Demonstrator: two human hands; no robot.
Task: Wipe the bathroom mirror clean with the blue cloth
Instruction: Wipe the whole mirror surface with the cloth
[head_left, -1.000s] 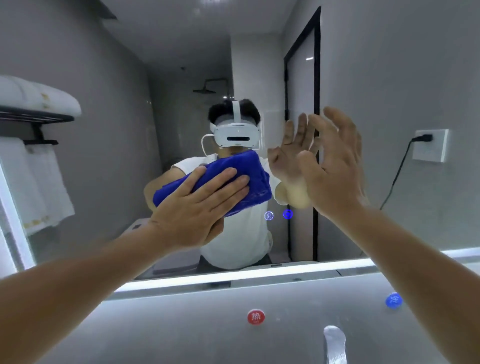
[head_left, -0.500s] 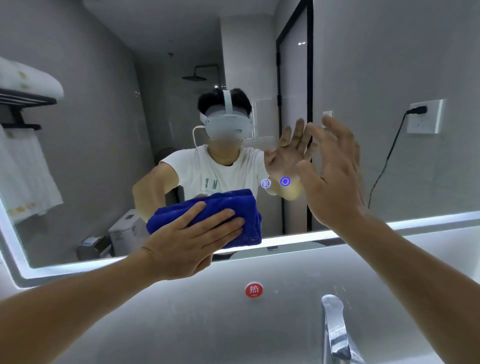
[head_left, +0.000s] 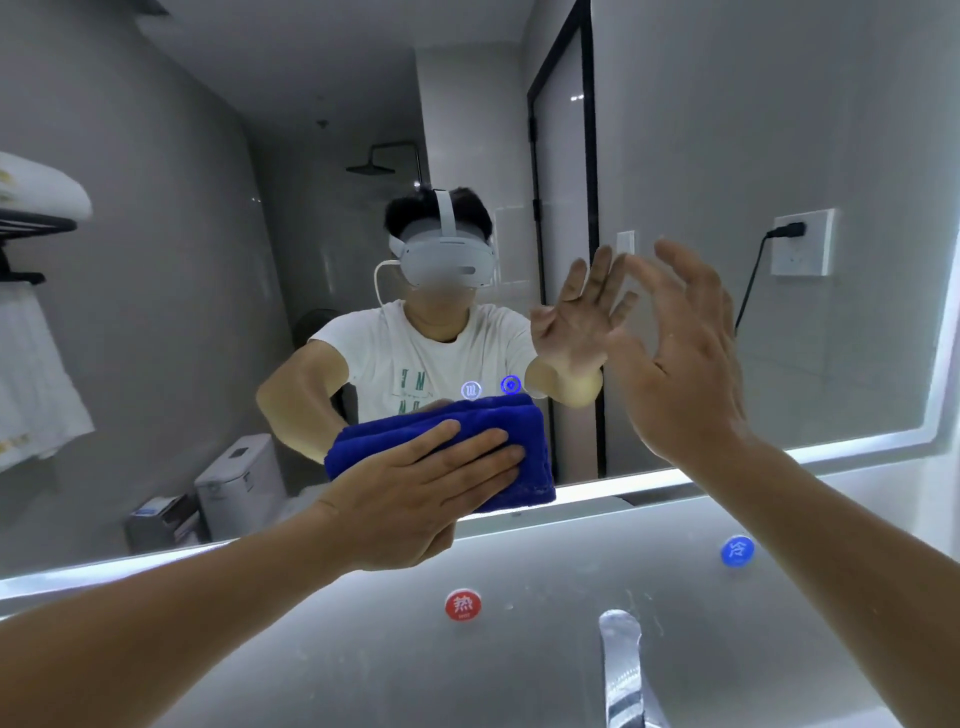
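Note:
The bathroom mirror (head_left: 182, 312) fills the wall ahead, with a lit strip along its lower edge. My left hand (head_left: 415, 493) presses a folded blue cloth (head_left: 524, 447) flat against the glass at the mirror's bottom edge, fingers straight across the cloth. My right hand (head_left: 680, 358) is raised to the right of it with fingers spread, palm toward the glass; I cannot tell whether it touches. The mirror reflects both hands and a person in a white shirt.
Below the mirror a chrome tap (head_left: 621, 670) rises at the bottom centre, between a red hot-water button (head_left: 462, 605) and a blue cold-water button (head_left: 736, 551). Two small lit touch icons (head_left: 491, 388) sit on the glass. A wall socket (head_left: 802, 241) and white towels (head_left: 36, 374) appear reflected.
My left hand has slid the blue cloth down the glass from chest height to the mirror's bottom edge. My right hand stays raised in about the same place.

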